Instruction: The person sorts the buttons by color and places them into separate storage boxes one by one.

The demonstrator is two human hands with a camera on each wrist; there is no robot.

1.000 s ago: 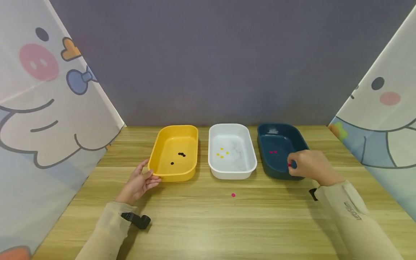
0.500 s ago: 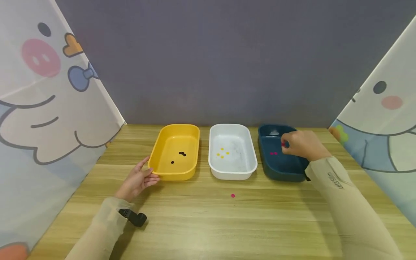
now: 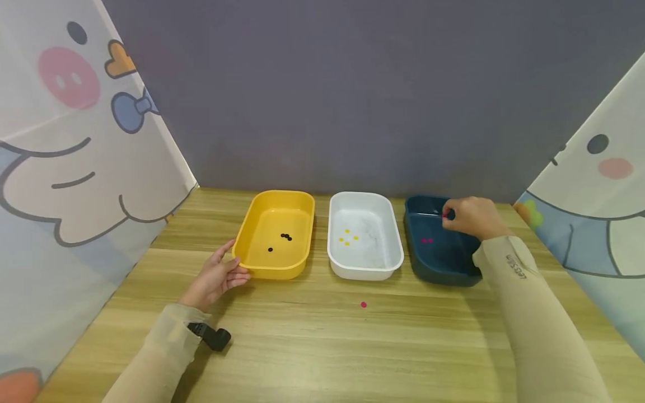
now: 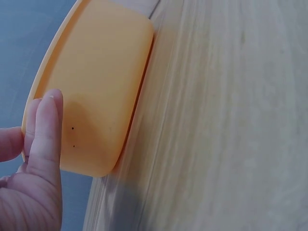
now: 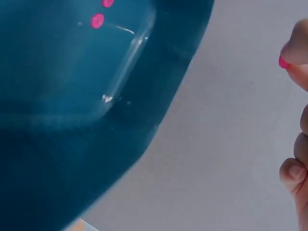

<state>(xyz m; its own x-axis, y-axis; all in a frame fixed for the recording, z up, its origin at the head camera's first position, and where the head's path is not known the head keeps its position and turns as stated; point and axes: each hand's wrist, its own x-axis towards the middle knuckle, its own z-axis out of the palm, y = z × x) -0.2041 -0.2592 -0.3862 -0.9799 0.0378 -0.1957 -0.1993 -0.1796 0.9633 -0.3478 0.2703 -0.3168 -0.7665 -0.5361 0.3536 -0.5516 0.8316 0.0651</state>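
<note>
My left hand (image 3: 214, 280) grips the near left corner of a yellow tray (image 3: 274, 272), thumb at the rim and fingers along the outer wall, as the left wrist view shows. Several small black buttons (image 3: 270, 249) lie inside. My right hand (image 3: 473, 217) is over the far right part of a dark blue tray (image 3: 443, 274) and pinches a small pink button (image 5: 283, 62) between thumb and fingertip. Two pink buttons (image 5: 97, 20) lie on that tray's floor. Another pink button (image 3: 363, 304) rests on the table in front of the trays.
Between the other two trays stands a white tray (image 3: 365, 273) with several yellow buttons (image 3: 355, 238) in it. All three trays stand in a row on the wooden table (image 3: 322, 347), before a grey back wall (image 3: 322, 101). Printed cloth panels (image 3: 90, 207) flank both sides.
My right hand has moved from the near right edge of the blue tray to its far right part, still pinching the pink button. The left hand stays on the yellow tray.
</note>
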